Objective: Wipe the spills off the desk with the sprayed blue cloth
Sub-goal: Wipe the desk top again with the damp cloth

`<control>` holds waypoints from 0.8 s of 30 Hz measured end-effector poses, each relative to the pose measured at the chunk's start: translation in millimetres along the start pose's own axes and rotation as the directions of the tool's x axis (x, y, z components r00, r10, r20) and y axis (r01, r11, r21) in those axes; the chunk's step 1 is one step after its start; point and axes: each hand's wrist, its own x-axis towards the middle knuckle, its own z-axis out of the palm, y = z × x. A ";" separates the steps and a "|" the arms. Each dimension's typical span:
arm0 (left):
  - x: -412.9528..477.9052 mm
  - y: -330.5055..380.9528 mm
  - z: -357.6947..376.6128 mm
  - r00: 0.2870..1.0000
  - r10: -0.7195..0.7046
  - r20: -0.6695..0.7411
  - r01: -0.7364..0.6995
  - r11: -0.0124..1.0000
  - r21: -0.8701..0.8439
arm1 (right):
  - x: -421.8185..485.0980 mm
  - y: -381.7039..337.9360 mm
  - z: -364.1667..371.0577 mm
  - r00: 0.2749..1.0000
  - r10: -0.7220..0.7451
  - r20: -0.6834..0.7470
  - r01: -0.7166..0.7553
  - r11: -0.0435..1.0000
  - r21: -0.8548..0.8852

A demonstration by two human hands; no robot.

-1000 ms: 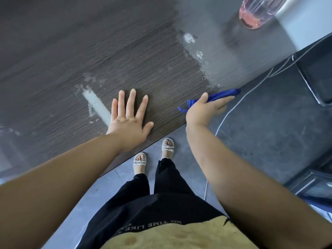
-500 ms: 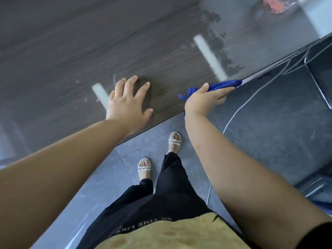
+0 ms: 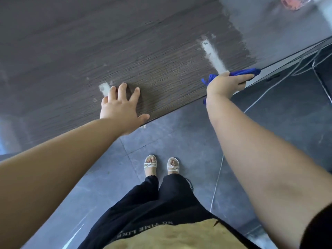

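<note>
One second on, the right hand (image 3: 224, 86) is still clutching the bunched blue cloth (image 3: 244, 71) at the edge of the dark woodgrain desk (image 3: 89, 42); wiping is stalling.

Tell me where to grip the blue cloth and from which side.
Grip the bunched middle of the blue cloth, from above and the near desk edge, palm down, as the right hand does. Its thin ends trail out either side; holding one would probably leave the wad dangling.
</note>
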 end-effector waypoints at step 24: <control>-5.2 -4.6 -4.9 0.998 -0.045 -0.048 0.036 0.985 -0.169 | -140.2 58.7 9.2 0.937 -0.034 0.349 0.017 0.998 0.053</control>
